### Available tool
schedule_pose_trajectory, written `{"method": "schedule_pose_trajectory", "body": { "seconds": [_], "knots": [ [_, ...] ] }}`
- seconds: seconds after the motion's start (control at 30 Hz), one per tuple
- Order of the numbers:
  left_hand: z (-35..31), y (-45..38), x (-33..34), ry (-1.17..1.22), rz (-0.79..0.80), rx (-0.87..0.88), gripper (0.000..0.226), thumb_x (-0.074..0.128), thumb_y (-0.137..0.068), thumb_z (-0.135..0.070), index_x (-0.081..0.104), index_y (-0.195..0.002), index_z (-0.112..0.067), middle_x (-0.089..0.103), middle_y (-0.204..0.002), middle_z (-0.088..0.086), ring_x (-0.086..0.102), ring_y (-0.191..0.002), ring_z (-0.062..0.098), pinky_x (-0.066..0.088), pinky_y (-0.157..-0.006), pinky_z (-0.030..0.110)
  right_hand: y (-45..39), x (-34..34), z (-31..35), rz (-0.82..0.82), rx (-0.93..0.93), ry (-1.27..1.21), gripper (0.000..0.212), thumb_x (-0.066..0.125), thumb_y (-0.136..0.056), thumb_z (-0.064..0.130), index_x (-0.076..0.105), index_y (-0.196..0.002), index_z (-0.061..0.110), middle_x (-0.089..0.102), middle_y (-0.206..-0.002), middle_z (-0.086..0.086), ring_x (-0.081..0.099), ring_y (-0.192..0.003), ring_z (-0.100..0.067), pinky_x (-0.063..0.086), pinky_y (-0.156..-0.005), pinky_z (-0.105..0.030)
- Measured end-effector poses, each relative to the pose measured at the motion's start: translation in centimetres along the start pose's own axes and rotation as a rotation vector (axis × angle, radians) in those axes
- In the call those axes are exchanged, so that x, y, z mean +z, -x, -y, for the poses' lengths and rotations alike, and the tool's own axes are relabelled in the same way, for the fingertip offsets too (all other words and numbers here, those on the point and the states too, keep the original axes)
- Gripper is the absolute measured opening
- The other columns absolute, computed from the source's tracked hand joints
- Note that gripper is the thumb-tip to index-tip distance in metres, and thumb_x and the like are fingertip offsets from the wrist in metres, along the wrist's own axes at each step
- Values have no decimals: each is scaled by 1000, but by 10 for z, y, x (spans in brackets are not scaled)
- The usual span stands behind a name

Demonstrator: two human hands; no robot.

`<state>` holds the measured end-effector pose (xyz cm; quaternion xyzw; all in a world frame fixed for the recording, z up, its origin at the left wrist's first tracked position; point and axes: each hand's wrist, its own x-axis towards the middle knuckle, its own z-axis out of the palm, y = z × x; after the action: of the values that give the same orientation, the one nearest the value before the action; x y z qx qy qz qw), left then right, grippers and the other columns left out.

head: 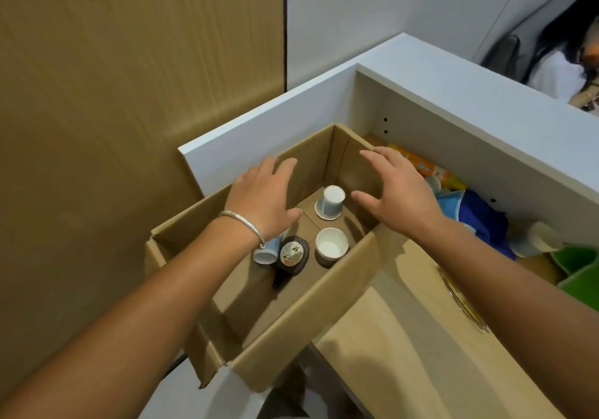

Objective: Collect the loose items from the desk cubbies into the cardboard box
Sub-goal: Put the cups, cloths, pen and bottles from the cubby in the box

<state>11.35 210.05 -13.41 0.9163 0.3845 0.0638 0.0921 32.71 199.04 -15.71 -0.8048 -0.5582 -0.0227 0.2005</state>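
An open cardboard box (311, 318) sits against the white desk. Inside it lie an upside-down white cup (330, 203), an upright white cup (331, 246), a pale blue cup on its side (267, 252) and a dark round container with a printed label (292, 254). My left hand (264, 191) hovers over the box's left part, fingers spread, holding nothing. My right hand (397, 188) hovers over the box's far right wall, also spread and empty. In the cubby on the right lie an orange packet (421, 165), a blue cloth (479, 220) and a pale bottle (534, 238).
The white desk top (453, 94) overhangs the cubby. Green containers (580, 269) stand at the far right. A wooden desk surface (405, 337) lies right of the box, a tan panel (113, 94) on the left. A person sits beyond the desk at top right (564, 68).
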Motion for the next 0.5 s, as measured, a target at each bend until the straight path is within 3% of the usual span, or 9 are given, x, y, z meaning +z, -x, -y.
{"method": "schedule_pose_trajectory", "body": {
  "seconds": [0.23,0.5],
  "knots": [
    [-55,-13,12,11,-15,140,79,65,-79,-44,27,-146,-24,41,-140,4,45,-123,26,40,-100,41,39,-24,-57,-37,99,7,67,64,-83,50,39,-142,31,41,-146,5,38,-133,-16,40,-104,-41],
    [-160,-29,39,-1,-8,388,74,64,-81,-41,29,-144,-24,39,-142,3,43,-126,25,38,-103,40,125,-51,-171,24,417,58,68,65,-86,43,38,-145,24,39,-147,0,39,-132,-20,42,-102,-41]
  ]
}}
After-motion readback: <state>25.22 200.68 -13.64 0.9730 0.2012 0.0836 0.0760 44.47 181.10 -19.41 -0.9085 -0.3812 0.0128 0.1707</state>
